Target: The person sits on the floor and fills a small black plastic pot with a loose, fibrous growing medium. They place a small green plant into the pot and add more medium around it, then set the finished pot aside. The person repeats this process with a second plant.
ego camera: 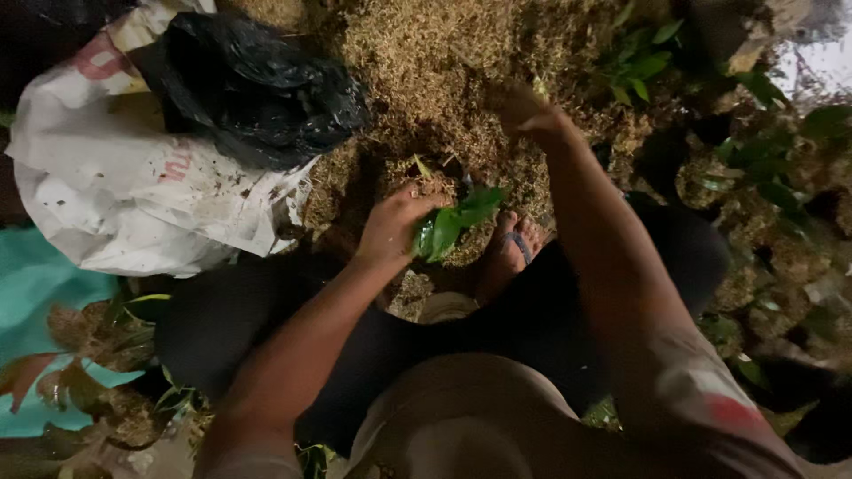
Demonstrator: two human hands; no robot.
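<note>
Left hand (395, 226) closed around a green seedling (453, 226), held low against the heap of brown mulch (426, 53). Right hand (524, 111) dug into that heap farther up, fingers buried, grip not readable. White sack (133, 195) and black plastic bag (253, 84) just left; sandalled foot (515, 248) beside the seedling.

Pretty dim out here, looks like night with one weak warm light on the middle of the ground. The ground is a loose heap of dry brownish husk or mulch (444, 62), thickest toward 12 o'clock. At 10 o'clock there's a white sack (133, 204) speckled with dirt, and a crumpled black plastic bag (257, 84) sits on it. Teal sheet (35, 284) at 9 o'clock, brown dry leaves (80, 355) at 8. Green leafy plants (763, 168) from 1 to 3 o'clock.
</note>
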